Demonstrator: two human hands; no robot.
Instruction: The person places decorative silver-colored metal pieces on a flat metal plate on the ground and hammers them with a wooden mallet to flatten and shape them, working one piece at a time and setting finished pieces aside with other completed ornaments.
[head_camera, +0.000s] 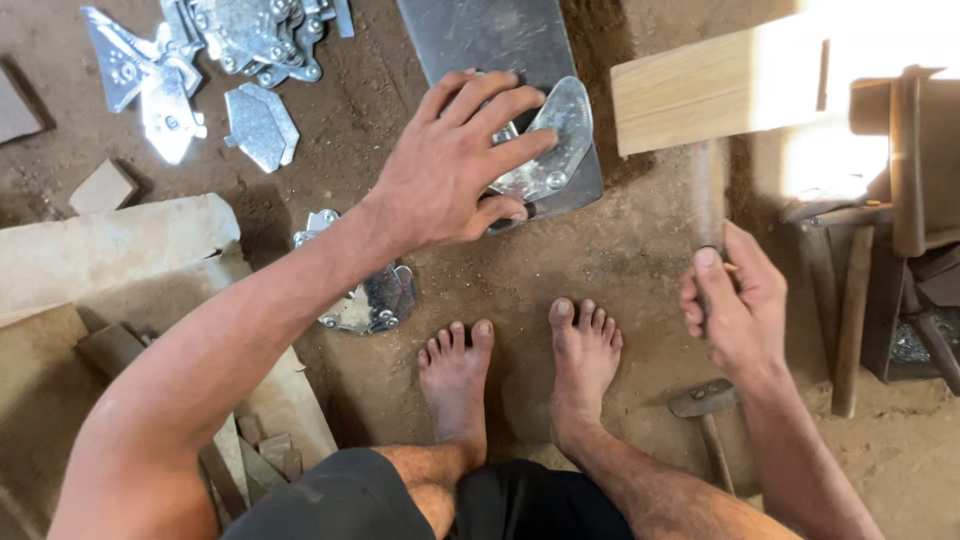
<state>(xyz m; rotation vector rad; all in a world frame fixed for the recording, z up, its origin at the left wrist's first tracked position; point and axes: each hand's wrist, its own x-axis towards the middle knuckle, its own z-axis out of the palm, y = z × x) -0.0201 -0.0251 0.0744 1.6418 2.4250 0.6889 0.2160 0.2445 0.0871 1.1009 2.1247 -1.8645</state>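
My left hand (450, 160) presses down on a shiny metal bracket (555, 140) that lies on a flat grey steel plate (490, 35) on the dirt floor. The fingers are spread over the bracket's left part. My right hand (730, 305) is shut on a wooden handle (708, 190) that rises toward the upper right, blurred with motion; its head is lost in glare. My two bare feet (520, 370) rest on the ground between the hands.
A pile of similar metal brackets (215, 50) lies at the top left, with another (370, 300) under my left forearm. A hammer (705, 415) lies by my right leg. A wooden block (700, 90) and tools stand right; stone slabs (110, 250) lie left.
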